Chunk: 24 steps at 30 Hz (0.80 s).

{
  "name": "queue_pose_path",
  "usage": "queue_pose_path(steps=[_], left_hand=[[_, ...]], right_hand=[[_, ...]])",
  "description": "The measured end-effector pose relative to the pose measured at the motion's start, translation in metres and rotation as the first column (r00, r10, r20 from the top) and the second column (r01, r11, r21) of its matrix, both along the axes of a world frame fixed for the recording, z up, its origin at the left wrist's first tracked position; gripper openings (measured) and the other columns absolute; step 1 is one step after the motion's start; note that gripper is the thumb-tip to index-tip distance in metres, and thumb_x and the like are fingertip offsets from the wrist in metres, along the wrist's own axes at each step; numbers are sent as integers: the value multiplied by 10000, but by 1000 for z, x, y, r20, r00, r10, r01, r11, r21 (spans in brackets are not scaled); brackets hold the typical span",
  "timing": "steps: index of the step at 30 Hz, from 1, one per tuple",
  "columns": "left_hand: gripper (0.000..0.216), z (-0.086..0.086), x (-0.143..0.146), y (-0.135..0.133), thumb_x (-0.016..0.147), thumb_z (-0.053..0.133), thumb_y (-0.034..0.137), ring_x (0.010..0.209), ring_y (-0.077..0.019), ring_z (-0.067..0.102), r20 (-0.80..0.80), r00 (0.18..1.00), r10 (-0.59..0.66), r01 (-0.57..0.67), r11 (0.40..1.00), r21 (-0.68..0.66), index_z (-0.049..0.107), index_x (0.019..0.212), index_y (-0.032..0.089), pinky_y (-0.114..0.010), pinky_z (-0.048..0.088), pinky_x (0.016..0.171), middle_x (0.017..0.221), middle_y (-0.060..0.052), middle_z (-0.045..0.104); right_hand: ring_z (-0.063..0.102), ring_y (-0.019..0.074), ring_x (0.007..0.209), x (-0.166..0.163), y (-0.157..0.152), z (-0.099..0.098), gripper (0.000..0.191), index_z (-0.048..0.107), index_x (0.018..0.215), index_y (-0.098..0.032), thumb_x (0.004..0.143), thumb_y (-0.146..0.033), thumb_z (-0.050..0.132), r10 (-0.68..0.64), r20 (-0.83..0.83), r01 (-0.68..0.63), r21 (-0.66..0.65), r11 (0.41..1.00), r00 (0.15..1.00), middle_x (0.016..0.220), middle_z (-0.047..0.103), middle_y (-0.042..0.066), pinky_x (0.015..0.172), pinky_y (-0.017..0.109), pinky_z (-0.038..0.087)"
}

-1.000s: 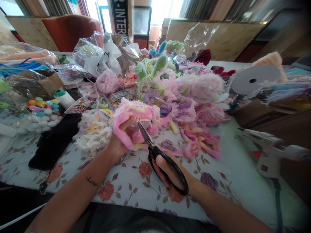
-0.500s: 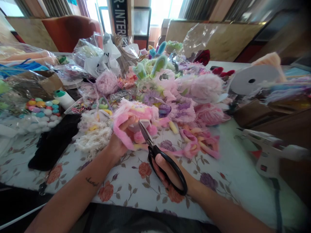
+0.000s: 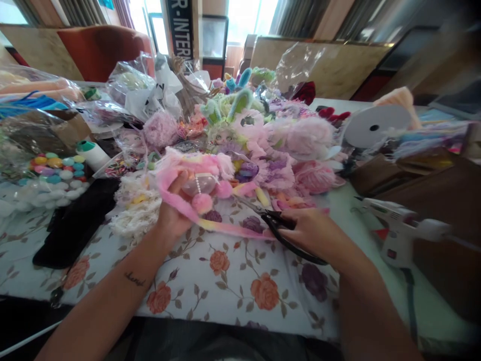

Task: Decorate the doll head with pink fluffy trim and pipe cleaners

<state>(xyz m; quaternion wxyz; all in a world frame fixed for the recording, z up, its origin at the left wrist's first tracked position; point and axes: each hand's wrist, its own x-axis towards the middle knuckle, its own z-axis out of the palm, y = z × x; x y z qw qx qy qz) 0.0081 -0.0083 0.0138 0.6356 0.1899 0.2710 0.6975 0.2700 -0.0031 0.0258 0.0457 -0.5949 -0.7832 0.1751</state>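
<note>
My left hand (image 3: 173, 213) is closed around a fluffy pink piece (image 3: 171, 173) with pale fringe, pompoms and a short row of white beads on its front. A fuzzy pink-and-yellow strip (image 3: 225, 228) hangs from it and runs right across the cloth towards my right hand (image 3: 319, 233). That hand is closed on black-handled scissors (image 3: 251, 204), whose blades point left, close to the pompoms. Part of the strip lies behind the scissors and right hand, so whether those fingers also touch it is hidden.
A flowered cloth (image 3: 221, 286) covers the table. Behind are a doll (image 3: 221, 136), pink yarn (image 3: 311, 176) and plastic bags. A glue gun (image 3: 394, 230) and white spool (image 3: 372, 125) stand right; a black pouch (image 3: 77, 220) and bagged pompoms (image 3: 62, 175) lie left.
My right hand has moved right with the scissors, away from the pink piece, and turned palm-down. My left hand has tilted the piece, bringing its beads and pompoms into view.
</note>
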Motion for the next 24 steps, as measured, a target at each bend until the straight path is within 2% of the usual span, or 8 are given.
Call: queue_pose_path(steps=[2,4,12,15,17,19,21,24], left_hand=[[90,2,0,0,822,651,193,766,-191,717,58,998,31,-33,999,21,624,743,227,-297,603,694,757,22,723],[110,3,0,-1,832,639,199,781,-193,720,64,997,48,-49,999,2,624,728,231,-317,608,732,762,24,723],[138,7,3,-12,891,561,323,830,-217,706,22,1000,9,-5,989,-147,656,868,225,-369,598,807,823,-4,732],[361,17,-5,-11,908,489,500,919,-269,688,38,999,4,-3,1000,-21,674,975,197,-425,579,844,846,-42,734],[420,21,-13,-7,892,492,555,1011,-281,659,49,995,84,-88,990,108,669,1028,198,-429,561,879,928,-53,738],[367,21,-20,-1,876,549,515,1061,-245,635,75,977,198,-208,961,182,654,1041,205,-381,547,910,992,-25,734],[323,18,-26,5,860,587,465,1042,-215,633,89,963,254,-265,950,164,643,1031,197,-327,553,875,975,-4,729],[385,12,-29,8,829,597,497,925,-228,655,50,970,239,-241,970,38,640,1041,179,-254,551,647,901,-26,718]], right_hand=[[570,200,628,5,3,-1,229,679,656,-194,756,-395,634,-6,174,0,37,999,985,692,666,77,516,276,281],[591,215,701,2,3,-5,222,689,673,-186,765,-377,625,7,219,-28,93,995,976,736,684,91,538,274,285],[574,177,690,1,6,-2,245,732,761,-173,767,-396,633,-62,21,56,201,978,998,756,707,67,561,257,294],[550,154,600,21,7,5,251,727,734,-161,743,-393,632,-160,-83,173,194,966,984,659,672,39,527,253,285],[512,138,534,36,7,11,267,711,690,-151,736,-399,624,-182,-181,205,121,971,967,574,618,14,497,248,285],[475,124,497,49,5,16,263,703,666,-145,738,-384,620,-121,-285,119,-25,993,951,549,590,-1,477,245,295],[476,119,512,54,2,19,189,727,711,-144,716,-312,639,21,-360,-93,-183,979,933,591,611,-5,482,240,322],[476,102,531,47,-3,18,144,755,772,-166,668,-206,665,236,-370,-368,-346,863,899,614,616,-26,485,218,321]])
